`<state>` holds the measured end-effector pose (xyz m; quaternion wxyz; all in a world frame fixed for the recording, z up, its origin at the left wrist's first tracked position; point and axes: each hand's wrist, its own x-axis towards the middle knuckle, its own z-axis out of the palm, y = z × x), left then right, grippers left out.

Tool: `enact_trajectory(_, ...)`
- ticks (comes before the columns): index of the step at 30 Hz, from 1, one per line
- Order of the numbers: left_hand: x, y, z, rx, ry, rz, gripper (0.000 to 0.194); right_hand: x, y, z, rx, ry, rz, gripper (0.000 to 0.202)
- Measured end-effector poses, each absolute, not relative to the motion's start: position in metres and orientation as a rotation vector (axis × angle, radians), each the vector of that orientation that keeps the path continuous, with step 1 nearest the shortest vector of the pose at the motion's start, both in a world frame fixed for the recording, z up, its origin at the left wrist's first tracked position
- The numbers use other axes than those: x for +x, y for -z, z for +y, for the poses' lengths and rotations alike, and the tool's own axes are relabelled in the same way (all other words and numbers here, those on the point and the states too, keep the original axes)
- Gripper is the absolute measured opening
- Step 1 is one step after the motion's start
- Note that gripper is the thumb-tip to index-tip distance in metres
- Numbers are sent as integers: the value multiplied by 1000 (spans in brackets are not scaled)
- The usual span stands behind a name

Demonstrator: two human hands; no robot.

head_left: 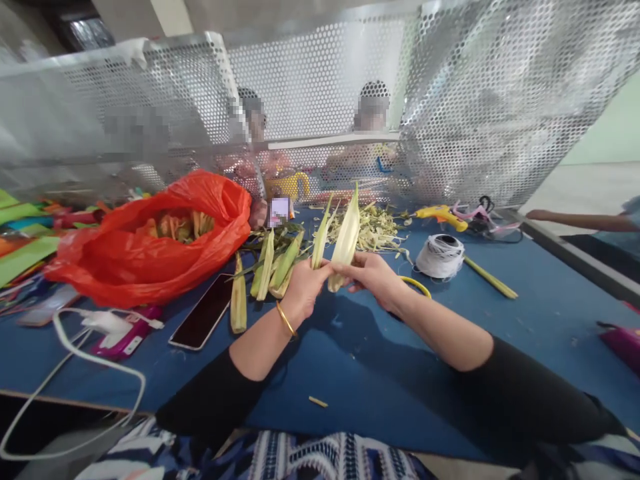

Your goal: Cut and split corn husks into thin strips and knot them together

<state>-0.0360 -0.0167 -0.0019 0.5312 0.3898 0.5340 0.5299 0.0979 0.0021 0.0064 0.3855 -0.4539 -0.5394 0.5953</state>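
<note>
Between the fingers of my right hand [369,275] is a broad pale corn husk [347,233], its tip pointing up and away. My left hand [303,283], with a gold bangle at the wrist, grips a narrower greenish corn husk [321,233]. The two hands meet at the thumbs above the blue table. Left of my left hand lie several more husks [287,263], and one long husk [239,300] rests beside a dark phone [203,312]. Behind the held husks spreads a heap of shredded husk strips [375,227].
A red plastic bag [205,250] holding husks stands at the left, near a purple power strip [133,337] with a white cable. To the right are a white string spool [441,257], a stalk [493,279] and a yellow glue gun [440,215]. A perforated metal screen [320,80] borders the back; people sit beyond it.
</note>
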Motion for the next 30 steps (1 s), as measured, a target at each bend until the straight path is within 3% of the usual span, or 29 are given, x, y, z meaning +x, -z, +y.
enact_trajectory(7, -48, 8, -13, 669, -1177, 1121, 37, 98, -2, 6, -1123, -1515, -1308, 26)
enact_trajectory(18, -48, 7, -15, 688, -1286, 1107, 36, 106, -3, 12, -1075, -1476, -1384, 29)
enact_trajectory(30, -50, 12, -13, 901, -1404, 1266, 18, 105, -7, 11, -1186, -1462, -1335, 29)
